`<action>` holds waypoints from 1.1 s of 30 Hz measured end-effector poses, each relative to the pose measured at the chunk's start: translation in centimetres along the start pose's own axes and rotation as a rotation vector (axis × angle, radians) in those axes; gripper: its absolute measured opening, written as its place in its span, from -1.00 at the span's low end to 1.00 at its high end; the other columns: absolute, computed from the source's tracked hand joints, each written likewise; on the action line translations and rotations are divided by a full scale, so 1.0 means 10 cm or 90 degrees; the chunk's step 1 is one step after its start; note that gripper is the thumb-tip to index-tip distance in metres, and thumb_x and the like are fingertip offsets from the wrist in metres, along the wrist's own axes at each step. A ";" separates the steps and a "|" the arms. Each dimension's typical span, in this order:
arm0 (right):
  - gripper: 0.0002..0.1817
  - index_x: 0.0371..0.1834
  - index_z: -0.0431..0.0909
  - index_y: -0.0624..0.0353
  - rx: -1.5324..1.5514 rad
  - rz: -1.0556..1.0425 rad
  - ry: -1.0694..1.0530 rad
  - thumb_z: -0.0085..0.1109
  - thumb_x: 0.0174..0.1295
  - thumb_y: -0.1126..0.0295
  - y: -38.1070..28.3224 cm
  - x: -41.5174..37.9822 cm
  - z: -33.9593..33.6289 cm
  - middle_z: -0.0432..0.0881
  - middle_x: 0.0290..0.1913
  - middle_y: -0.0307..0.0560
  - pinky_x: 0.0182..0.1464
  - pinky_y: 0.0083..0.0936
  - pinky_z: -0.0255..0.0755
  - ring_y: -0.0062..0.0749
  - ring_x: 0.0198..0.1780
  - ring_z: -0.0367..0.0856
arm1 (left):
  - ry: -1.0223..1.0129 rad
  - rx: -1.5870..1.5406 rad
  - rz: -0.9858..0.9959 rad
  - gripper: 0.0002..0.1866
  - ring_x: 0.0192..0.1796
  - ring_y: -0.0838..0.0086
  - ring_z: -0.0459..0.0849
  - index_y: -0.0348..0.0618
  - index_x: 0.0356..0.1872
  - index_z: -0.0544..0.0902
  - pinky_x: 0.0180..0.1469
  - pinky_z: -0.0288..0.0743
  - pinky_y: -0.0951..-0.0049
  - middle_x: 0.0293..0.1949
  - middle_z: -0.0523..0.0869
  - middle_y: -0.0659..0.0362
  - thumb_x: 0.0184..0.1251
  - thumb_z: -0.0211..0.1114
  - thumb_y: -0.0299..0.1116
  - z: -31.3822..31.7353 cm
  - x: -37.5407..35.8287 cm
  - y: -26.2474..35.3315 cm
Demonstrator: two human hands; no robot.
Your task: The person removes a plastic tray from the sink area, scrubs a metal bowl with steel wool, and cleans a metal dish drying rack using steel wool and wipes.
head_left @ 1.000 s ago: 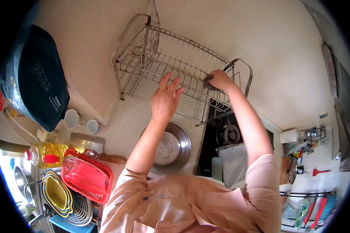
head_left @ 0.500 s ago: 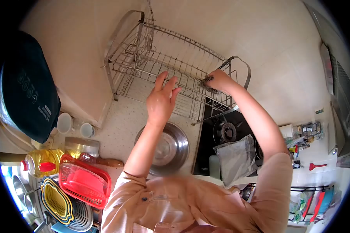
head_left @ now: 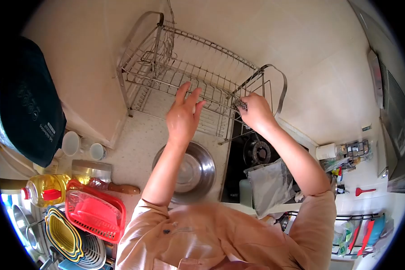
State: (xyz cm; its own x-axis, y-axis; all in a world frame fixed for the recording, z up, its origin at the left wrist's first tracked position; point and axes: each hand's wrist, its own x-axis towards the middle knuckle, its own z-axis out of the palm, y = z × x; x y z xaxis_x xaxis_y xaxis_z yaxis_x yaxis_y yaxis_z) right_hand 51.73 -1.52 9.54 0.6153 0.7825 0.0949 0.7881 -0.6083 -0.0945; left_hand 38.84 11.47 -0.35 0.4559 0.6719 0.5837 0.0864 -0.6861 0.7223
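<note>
A wire dish rack [head_left: 198,78] of metal stands on the speckled counter against the wall. My right hand [head_left: 256,112] is closed around a steel wool scrubber [head_left: 240,105], which is at the front rail near the rack's right end. Further left, my left hand [head_left: 182,114] has its fingers stretched out and apart, with the fingertips at the front rail. Below that forearm sits a round steel basin [head_left: 198,168], partly covered by the arm.
To the right is a black gas stove [head_left: 256,150] with a clear plastic bag [head_left: 272,184] at its front. A cleaver [head_left: 92,170], an oil bottle [head_left: 45,189], two white cups [head_left: 71,143] and a red basket [head_left: 94,211] crowd the left side.
My right hand has shifted down and toward me with the scrubber, from inside the rack to its front rail. My left hand keeps nearly the same place.
</note>
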 end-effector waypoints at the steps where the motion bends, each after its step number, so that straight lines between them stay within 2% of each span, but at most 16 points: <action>1: -0.70 -0.23 0.61 0.33 -0.031 0.007 -0.035 0.24 0.00 0.35 0.03 0.06 0.02 0.60 -0.25 0.20 -0.04 -0.27 0.44 0.02 -0.14 0.57 | 0.004 0.003 0.005 -0.68 -0.20 0.23 0.64 0.02 -0.04 0.57 -0.28 0.54 0.34 0.14 0.47 0.16 0.17 0.29 -0.22 0.01 0.00 -0.01; 5: -0.64 -0.18 0.60 0.33 0.005 0.090 -0.098 0.26 -0.02 0.32 0.35 0.65 0.28 0.57 -0.12 0.21 0.05 -0.32 0.42 0.00 -0.02 0.53 | -0.012 0.003 0.004 -0.69 -0.19 0.24 0.64 0.02 -0.04 0.58 -0.28 0.54 0.33 0.14 0.47 0.15 0.17 0.29 -0.23 0.00 -0.02 0.01; 8: -0.55 -0.07 0.56 0.31 0.080 0.071 -0.317 0.27 0.00 0.24 0.42 0.96 0.12 0.55 -0.02 0.19 0.08 -0.34 0.40 -0.01 0.04 0.51 | -0.005 0.006 0.001 -0.69 -0.18 0.25 0.64 0.02 -0.04 0.58 -0.28 0.54 0.33 0.15 0.46 0.15 0.18 0.29 -0.23 0.00 0.01 0.02; 9: -0.45 0.04 0.50 0.28 0.037 0.052 -0.285 0.29 0.00 0.18 0.41 0.93 0.10 0.47 0.11 0.17 0.12 -0.36 0.37 -0.02 0.11 0.46 | -0.003 0.007 0.005 -0.69 -0.18 0.25 0.64 0.02 -0.04 0.58 -0.28 0.54 0.33 0.15 0.46 0.15 0.18 0.29 -0.23 0.00 0.01 0.02; 12: -0.42 0.09 0.46 0.26 -0.015 0.074 -0.264 0.29 0.01 0.18 0.31 0.69 0.05 0.42 0.16 0.19 0.16 -0.36 0.33 -0.03 0.16 0.41 | -0.030 -0.014 -0.022 -0.69 -0.15 0.24 0.63 0.03 -0.04 0.57 -0.26 0.54 0.33 0.16 0.45 0.15 0.18 0.28 -0.23 0.00 0.01 0.03; 13: -0.47 0.06 0.49 0.26 0.001 0.104 -0.220 0.27 0.03 0.21 0.24 0.58 -0.03 0.44 0.12 0.21 0.19 -0.35 0.31 -0.04 0.17 0.41 | -0.026 -0.012 -0.018 -0.69 -0.14 0.24 0.63 0.03 -0.04 0.57 -0.26 0.54 0.33 0.16 0.45 0.16 0.18 0.28 -0.23 0.01 0.00 0.03; 16: -0.55 0.03 0.50 0.27 -0.013 0.048 -0.285 0.23 0.07 0.30 -0.02 0.19 -0.40 0.49 0.02 0.21 0.13 -0.32 0.36 -0.02 0.09 0.46 | -0.015 -0.004 -0.004 -0.69 -0.13 0.23 0.63 0.03 -0.04 0.57 -0.25 0.55 0.32 0.16 0.45 0.16 0.17 0.29 -0.24 0.02 0.01 0.01; 18: -0.64 -0.04 0.52 0.28 -0.043 -0.052 -0.174 0.21 0.07 0.42 -0.01 -0.12 -0.35 0.52 -0.08 0.17 0.04 -0.30 0.42 0.02 -0.04 0.51 | -0.008 0.002 0.008 -0.68 -0.13 0.23 0.63 0.03 -0.04 0.57 -0.25 0.55 0.32 0.15 0.45 0.15 0.16 0.30 -0.24 0.03 0.01 0.01; 19: -0.71 -0.12 0.54 0.28 0.037 -0.075 -0.053 0.20 0.04 0.51 0.06 -0.25 -0.33 0.53 -0.15 0.13 -0.05 -0.29 0.45 0.05 -0.15 0.53 | -0.014 -0.001 0.006 -0.68 -0.13 0.22 0.63 0.03 -0.04 0.57 -0.25 0.55 0.31 0.15 0.45 0.14 0.16 0.30 -0.25 0.02 0.02 0.01; 22: -0.74 -0.17 0.54 0.26 0.051 0.084 0.138 0.22 0.02 0.52 0.09 -0.28 -0.60 0.55 -0.16 0.09 -0.03 -0.28 0.43 0.02 -0.13 0.52 | -0.031 -0.015 -0.015 -0.68 -0.12 0.21 0.63 0.02 -0.04 0.57 -0.25 0.55 0.31 0.16 0.44 0.12 0.16 0.30 -0.26 0.01 0.01 0.01; 26: -0.74 -0.20 0.54 0.24 0.014 0.006 0.107 0.24 -0.01 0.51 0.13 -0.35 -0.38 0.55 -0.17 0.05 0.01 -0.29 0.38 0.01 -0.08 0.48 | -0.041 -0.025 -0.006 -0.68 -0.16 0.21 0.64 0.01 -0.04 0.57 -0.26 0.56 0.32 0.16 0.44 0.10 0.15 0.31 -0.29 -0.01 0.03 -0.02; 28: -0.76 -0.23 0.54 0.25 0.035 0.031 0.009 0.23 -0.01 0.52 0.14 -0.27 -0.17 0.56 -0.18 0.06 0.00 -0.27 0.39 0.02 -0.10 0.49 | -0.037 -0.028 -0.002 -0.69 -0.18 0.22 0.64 0.02 -0.05 0.57 -0.27 0.56 0.34 0.15 0.44 0.11 0.15 0.31 -0.31 0.02 0.04 -0.03; 33: -0.67 -0.13 0.54 0.27 -0.044 0.091 -0.116 0.24 0.00 0.40 0.23 0.28 -0.05 0.55 -0.11 0.15 0.01 -0.25 0.38 0.03 -0.04 0.50 | -0.049 -0.065 -0.031 -0.70 -0.24 0.28 0.63 0.03 -0.06 0.58 -0.30 0.55 0.38 0.15 0.44 0.12 0.15 0.32 -0.34 0.04 0.03 -0.03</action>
State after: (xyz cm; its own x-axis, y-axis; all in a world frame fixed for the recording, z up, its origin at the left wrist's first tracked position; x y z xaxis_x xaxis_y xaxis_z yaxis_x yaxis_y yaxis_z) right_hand 55.23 -0.80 10.08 0.7132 0.6946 -0.0949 0.6958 -0.7178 -0.0250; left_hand 39.29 11.82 -0.54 0.5206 0.6778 0.5193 0.0212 -0.6183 0.7857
